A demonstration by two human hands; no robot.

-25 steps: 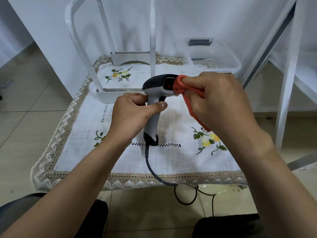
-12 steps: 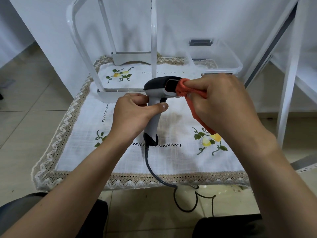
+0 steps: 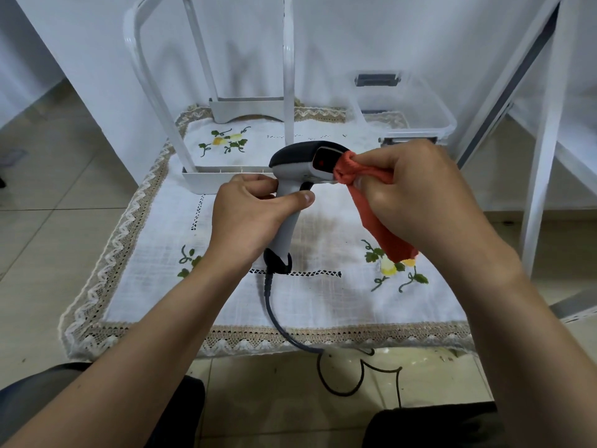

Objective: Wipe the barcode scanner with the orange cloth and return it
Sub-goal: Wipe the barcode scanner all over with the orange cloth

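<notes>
My left hand (image 3: pixel 248 218) grips the barcode scanner (image 3: pixel 298 176) upright above the embroidered tablecloth (image 3: pixel 323 292); my right hand (image 3: pixel 416 192) presses the orange cloth (image 3: pixel 374 218) to its window.

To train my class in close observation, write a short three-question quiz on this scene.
1. True or false: the left hand grips the handle of the grey-and-black plastic barcode scanner.
2. The right hand presses the bunched orange cloth against the scanner's: A trigger, B window end, C handle base?
3. Fill in: the scanner's dark cable hangs over the white embroidered tablecloth's ___ edge.
Key: 1 true; 2 B; 3 near.
</notes>
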